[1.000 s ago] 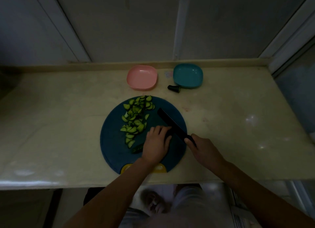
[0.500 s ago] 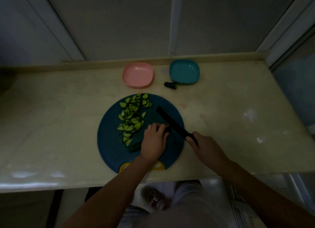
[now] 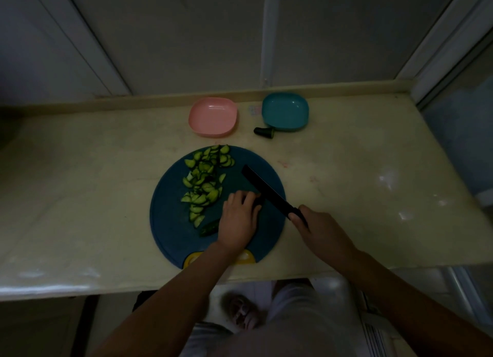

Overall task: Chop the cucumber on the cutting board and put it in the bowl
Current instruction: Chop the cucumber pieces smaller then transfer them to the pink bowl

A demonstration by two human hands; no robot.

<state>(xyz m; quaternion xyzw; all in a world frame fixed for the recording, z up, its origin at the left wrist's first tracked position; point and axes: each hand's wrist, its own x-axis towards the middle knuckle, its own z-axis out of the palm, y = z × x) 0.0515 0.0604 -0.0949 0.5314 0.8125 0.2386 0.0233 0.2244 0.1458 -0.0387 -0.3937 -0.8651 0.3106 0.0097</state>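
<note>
Bare forearms (image 3: 170, 298) and a pale whitish garment (image 3: 298, 327) over the legs.

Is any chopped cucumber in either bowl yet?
No, the pink bowl and the teal bowl both show bare insides, and the slices lie on the cutting board.

A round dark blue cutting board (image 3: 170, 223) with a yellow grip at its near edge lies on a cream countertop (image 3: 80, 183). A pile of half-moon cucumber slices (image 3: 204, 180) covers the board's far left part. The left hand (image 3: 238, 220) presses curled fingers over the uncut cucumber (image 3: 209, 228), whose dark end pokes out to the left of the palm. The right hand (image 3: 320, 231) grips a black knife (image 3: 262, 187), its blade angled across the board just beside the left fingertips. Beyond the board sit a pink bowl (image 3: 213, 116) and a teal bowl (image 3: 285, 111), with a cut cucumber tip (image 3: 263, 130) near the teal one.
</note>
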